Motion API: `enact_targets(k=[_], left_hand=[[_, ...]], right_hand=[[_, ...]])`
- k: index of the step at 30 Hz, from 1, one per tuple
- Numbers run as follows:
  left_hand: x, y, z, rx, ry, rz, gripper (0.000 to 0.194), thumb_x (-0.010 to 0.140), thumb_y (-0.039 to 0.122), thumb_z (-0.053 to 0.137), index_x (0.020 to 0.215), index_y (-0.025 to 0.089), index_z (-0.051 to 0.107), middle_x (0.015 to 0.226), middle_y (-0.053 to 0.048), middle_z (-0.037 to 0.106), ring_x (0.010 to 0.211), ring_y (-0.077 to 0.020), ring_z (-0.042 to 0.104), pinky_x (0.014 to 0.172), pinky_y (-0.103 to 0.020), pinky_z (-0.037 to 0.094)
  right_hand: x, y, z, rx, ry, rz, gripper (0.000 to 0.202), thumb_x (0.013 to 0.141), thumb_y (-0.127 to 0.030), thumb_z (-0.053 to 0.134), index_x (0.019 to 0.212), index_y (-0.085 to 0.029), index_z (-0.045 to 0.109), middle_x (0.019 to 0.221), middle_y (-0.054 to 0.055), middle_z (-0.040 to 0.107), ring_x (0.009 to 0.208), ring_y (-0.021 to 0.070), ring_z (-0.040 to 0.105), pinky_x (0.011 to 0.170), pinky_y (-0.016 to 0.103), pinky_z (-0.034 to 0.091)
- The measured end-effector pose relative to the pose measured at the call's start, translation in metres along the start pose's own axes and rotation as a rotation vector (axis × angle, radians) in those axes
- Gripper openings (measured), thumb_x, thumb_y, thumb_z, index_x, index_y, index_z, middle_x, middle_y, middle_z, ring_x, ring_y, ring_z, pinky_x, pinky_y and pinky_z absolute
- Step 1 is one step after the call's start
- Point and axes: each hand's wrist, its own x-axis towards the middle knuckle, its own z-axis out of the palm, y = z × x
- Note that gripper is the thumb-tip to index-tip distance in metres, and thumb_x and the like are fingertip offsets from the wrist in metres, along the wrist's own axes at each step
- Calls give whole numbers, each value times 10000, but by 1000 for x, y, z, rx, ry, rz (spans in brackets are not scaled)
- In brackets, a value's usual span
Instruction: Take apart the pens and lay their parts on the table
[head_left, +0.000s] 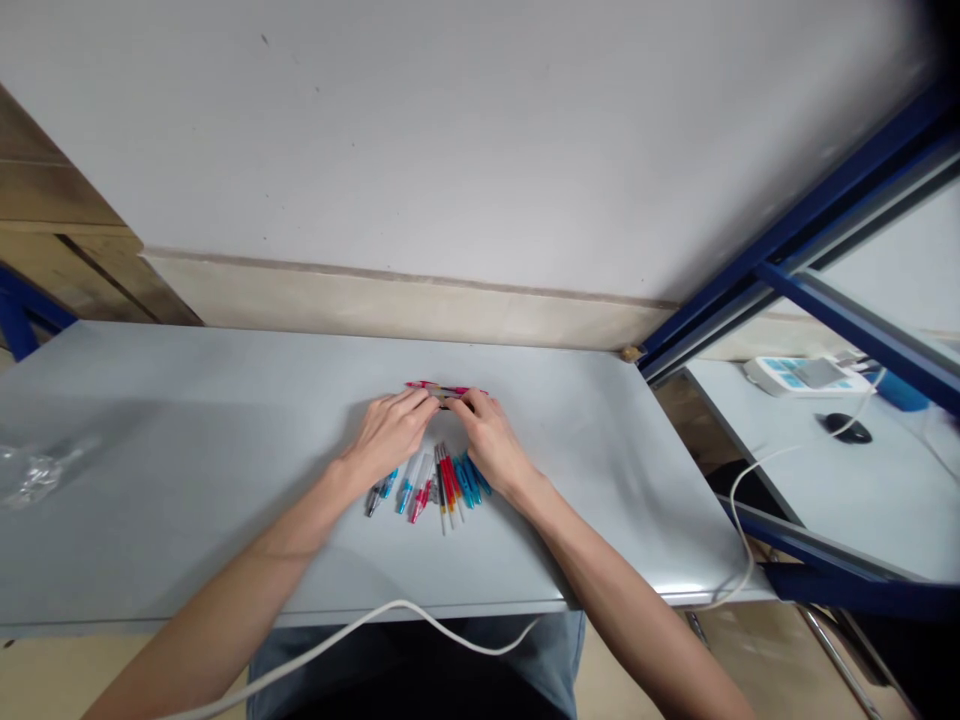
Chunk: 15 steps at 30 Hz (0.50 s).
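Observation:
My left hand (397, 425) and my right hand (489, 438) meet over the table, fingers pinched close together. Between their fingertips is a slim dark pen-like piece (445, 404), mostly hidden by the fingers. Just beyond them lies a pink pen (421, 384), placed crosswise. On the near side, clear pen barrels with blue and pink tips (409, 484) fan out below my left hand. Several refills, dark and red (448, 480), lie in the middle. Blue pen parts (471, 482) rest beside my right wrist.
The grey table (225, 420) runs along a wall. Crumpled clear plastic (34, 475) lies at the far left. A white cable (390, 606) crosses in front of me. Past a blue frame (795, 230) on the right, another table holds a black mouse (847, 428) and a white device (806, 375).

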Motion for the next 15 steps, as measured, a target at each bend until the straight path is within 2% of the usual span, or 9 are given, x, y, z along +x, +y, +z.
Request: enact_targets(k=[4, 5, 10, 15], left_hand=[[0, 1, 0, 8, -2, 5, 234, 1037, 163, 402, 967, 196, 624, 983, -61, 683, 946, -205, 650, 740, -314, 452], [0, 1, 0, 5, -7, 6, 235, 1033, 157, 405, 956, 199, 623, 969, -59, 682, 936, -203, 648, 732, -312, 447], [0, -3, -2, -4, 7, -24, 253, 1018, 123, 399, 977, 208, 634, 980, -54, 689, 948, -200, 641, 733, -307, 429], [-1, -12, -8, -24, 33, -162, 248, 1025, 157, 410, 976, 212, 647, 934, -41, 694, 878, -193, 644, 664, -300, 387]], right_hand=[[2, 1, 3, 11, 52, -22, 252, 1003, -100, 419, 1111, -174, 634, 1015, 102, 577, 917, 235, 528, 842, 359, 443], [2, 2, 4, 10, 66, -19, 222, 1028, -146, 423, 1051, -174, 642, 987, 97, 580, 884, 230, 522, 827, 355, 440], [3, 13, 1, 6, 140, 29, 256, 1060, -203, 403, 966, -183, 640, 918, 75, 569, 827, 221, 495, 778, 335, 415], [0, 30, -13, 147, 281, 119, 268, 1049, -195, 385, 930, -187, 625, 900, 74, 571, 837, 210, 523, 768, 314, 413]])
